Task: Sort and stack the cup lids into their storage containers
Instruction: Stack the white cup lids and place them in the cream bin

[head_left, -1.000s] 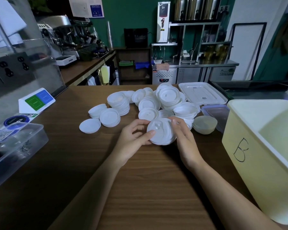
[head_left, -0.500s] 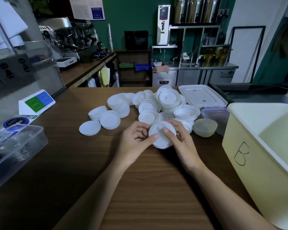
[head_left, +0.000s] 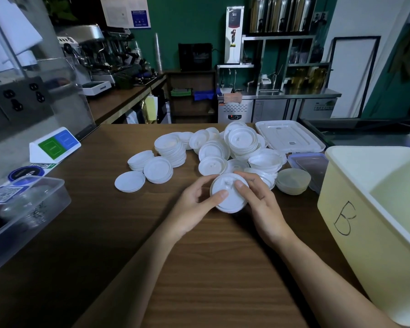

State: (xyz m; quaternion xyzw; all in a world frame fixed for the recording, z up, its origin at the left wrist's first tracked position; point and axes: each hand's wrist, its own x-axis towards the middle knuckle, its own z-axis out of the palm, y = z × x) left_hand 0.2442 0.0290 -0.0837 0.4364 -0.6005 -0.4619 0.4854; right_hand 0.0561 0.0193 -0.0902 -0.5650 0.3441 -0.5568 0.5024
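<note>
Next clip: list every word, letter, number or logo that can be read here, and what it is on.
"B": handwritten on the yellow bin.
Poster on the wall: print too small to read.
Fridge label: too blurred to read.
QR sticker: too blurred to read.
Green-and-blue sign: marks unreadable.
Lids: no text seen.

This is the service bar of a café. An espresso machine (head_left: pixel 97 50) stands on the side counter at ten o'clock, a water boiler (head_left: pixel 233 35) at twelve, and tall steel urns (head_left: pixel 279 14) above a stainless under-counter fridge (head_left: pixel 294 108) at one o'clock. On the wooden counter (head_left: pixel 199 268), a payment QR stand (head_left: pixel 55 145) sits at nine o'clock and heaps of disposable cup lids (head_left: pixel 171 150) at twelve.
</note>
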